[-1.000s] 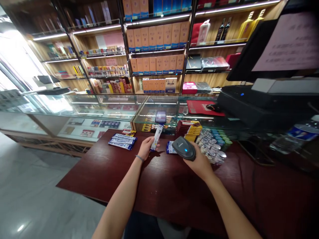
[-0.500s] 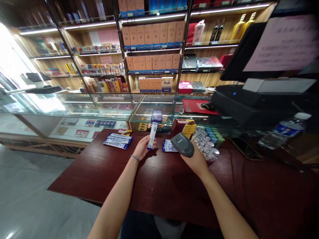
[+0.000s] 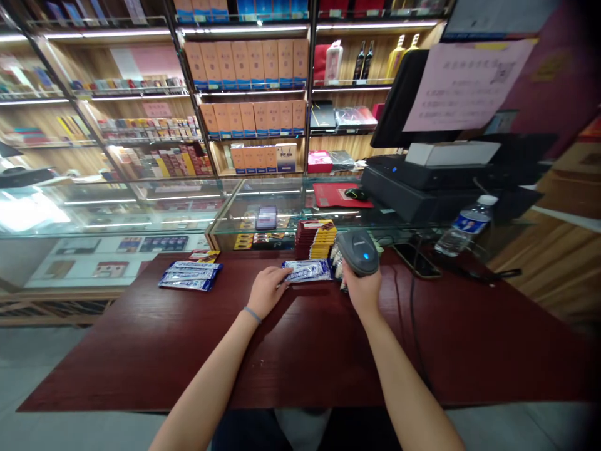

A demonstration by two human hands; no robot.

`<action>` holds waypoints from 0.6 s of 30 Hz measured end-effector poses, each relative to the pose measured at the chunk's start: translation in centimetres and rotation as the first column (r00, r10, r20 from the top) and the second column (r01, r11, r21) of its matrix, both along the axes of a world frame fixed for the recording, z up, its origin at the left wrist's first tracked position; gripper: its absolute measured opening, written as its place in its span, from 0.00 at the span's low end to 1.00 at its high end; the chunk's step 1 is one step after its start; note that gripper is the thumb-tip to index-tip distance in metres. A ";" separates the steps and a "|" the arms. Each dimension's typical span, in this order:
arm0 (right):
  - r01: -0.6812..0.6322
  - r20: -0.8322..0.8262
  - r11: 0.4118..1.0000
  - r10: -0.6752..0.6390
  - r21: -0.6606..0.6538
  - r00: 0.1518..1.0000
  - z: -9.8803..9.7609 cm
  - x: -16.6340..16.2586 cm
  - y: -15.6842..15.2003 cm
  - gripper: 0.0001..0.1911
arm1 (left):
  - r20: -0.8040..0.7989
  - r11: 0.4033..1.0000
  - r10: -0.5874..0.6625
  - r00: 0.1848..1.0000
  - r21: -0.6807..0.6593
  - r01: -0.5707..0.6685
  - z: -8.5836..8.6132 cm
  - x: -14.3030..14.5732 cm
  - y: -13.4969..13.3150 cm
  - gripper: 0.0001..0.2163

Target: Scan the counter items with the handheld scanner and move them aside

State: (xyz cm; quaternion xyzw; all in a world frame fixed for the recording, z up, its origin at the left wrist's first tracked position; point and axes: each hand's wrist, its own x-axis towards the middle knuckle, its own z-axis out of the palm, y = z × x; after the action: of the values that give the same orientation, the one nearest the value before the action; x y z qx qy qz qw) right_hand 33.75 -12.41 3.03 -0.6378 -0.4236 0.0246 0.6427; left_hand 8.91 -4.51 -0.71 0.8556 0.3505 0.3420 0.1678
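Observation:
My left hand (image 3: 267, 291) reaches over the table, its fingers pinched at the left end of a blue-and-white snack packet (image 3: 307, 271). That packet lies flat on others like it, just in front of a stack of red-and-yellow packets (image 3: 315, 239). A dark barcode scanner (image 3: 359, 250) with a lit blue light is gripped in my right hand (image 3: 364, 289), head up. Behind the scanner, small jars (image 3: 337, 262) are mostly hidden. More blue-and-white packets (image 3: 190, 275) lie to the left, with a red-and-yellow packet (image 3: 205, 255) behind them.
A glass display counter (image 3: 263, 188) borders the dark red table (image 3: 300, 351) at the back. To the right are a phone (image 3: 417, 260), a water bottle (image 3: 466, 227), a cable and a monitor (image 3: 399, 100). A mouse (image 3: 357, 194) rests on a red mat.
My left hand has brought the packet down and rightward from mid-air onto the pile by the red-and-yellow stack. The scanner has turned, and its blue light now shows. The view has swung right.

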 end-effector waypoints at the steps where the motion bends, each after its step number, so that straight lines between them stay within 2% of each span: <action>1: 0.003 -0.006 1.000 -0.003 -0.001 1.000 0.0 0.0 0.0 0.26 | -0.059 0.999 -0.010 0.998 0.041 0.013 0.0 0.4 -0.2 0.16; 5: 0.015 -0.019 1.000 -0.015 -0.006 1.000 0.1 0.0 0.0 0.27 | -0.172 0.994 -0.014 0.985 0.102 0.032 -0.4 1.8 -0.8 0.16; 18: -0.034 -0.056 0.999 0.033 -0.011 0.998 0.4 -0.4 -0.2 0.25 | -0.190 0.998 -0.009 0.982 0.066 0.021 -1.2 3.2 -0.9 0.19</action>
State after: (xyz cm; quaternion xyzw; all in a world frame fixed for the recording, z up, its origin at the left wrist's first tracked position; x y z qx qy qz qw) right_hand 33.38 -12.61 3.38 -0.6335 -0.4160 0.0557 0.6500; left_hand 12.07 -5.44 -1.94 0.8920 0.3466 0.2696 0.1070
